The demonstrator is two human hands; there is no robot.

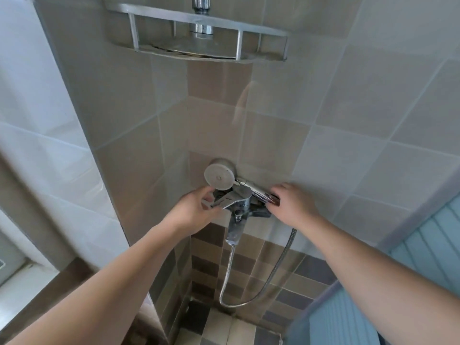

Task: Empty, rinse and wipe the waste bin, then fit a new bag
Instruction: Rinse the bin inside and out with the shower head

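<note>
Two bare forearms reach up from the bottom corners into a tiled shower corner, and behind them at the lower right stands a pale blue ribbed panel (428, 247), while a window sill (15, 282) shows at the lower left edge. Between the arms a metal shower hose (258, 292) hangs in a loop down toward the checked floor tiles (219, 327), one end running up to the underside of the mixer tap (236, 215), the other rising toward the right hand. The left hand (196, 207) is at the tap's lever (231, 199), its fingers curled around the lever's free end from the left, thumb uppermost. The right hand (293, 205) lies on the handle of the shower head (218, 176), fingers bent over the handle's far end where a dark reddish part shows just beside the fingertips; it grips that handle. The shower head itself is a round pale disc facing the camera, resting just above the tap with its handle running to the right across the tap body. The tap is fixed in the corner where two tiled walls (348, 108) meet, beige and grey squares above and smaller brown and grey ones below. Higher up the corner a metal corner shelf (199, 33) with a rail front is mounted, and a chrome pipe (201, 11) passes down through it. The waste bin is not in view in this picture, nor any bag
</note>
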